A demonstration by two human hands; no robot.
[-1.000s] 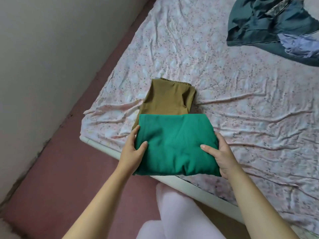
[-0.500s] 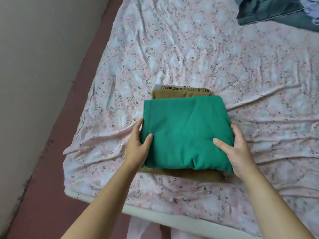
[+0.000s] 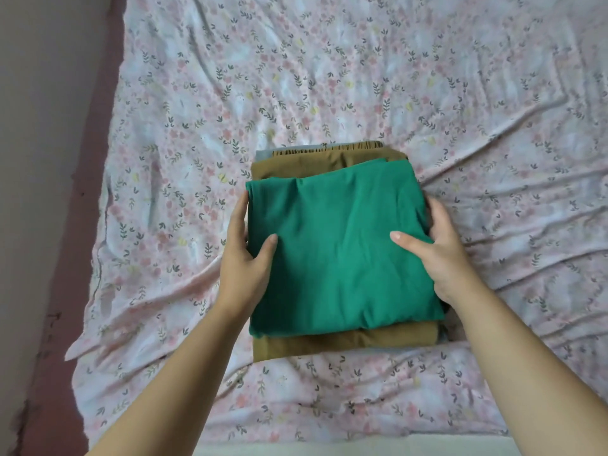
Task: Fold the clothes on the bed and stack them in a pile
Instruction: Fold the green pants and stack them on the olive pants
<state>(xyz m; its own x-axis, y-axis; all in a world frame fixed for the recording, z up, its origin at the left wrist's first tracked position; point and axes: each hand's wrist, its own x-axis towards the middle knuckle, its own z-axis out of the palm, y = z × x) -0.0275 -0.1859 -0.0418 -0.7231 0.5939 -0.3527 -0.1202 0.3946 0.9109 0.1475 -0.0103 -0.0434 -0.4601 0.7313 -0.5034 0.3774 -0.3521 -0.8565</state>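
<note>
Centrally, left hand (image 3: 243, 268), right hand (image 3: 441, 255): fingers clamped on green garment (image 3: 339, 251) atop brown garment (image 3: 312, 166); floral sheet (image 3: 296, 77) around.

This is a bedroom in a home. A bed (image 3: 329, 450) fills nearly the whole view, its pale near edge running along the bottom. Over it lies a wrinkled pink sheet (image 3: 329, 77) printed with small flowers and leaves, draping loosely over the bed's left side. Along that side runs a strip of dull red floor (image 3: 82, 159), and beyond it stands a plain grey wall (image 3: 39, 126). Toward the bed's near edge sits household laundry: a folded green garment (image 3: 339, 251) on top of a folded brown garment (image 3: 329, 347).
</note>
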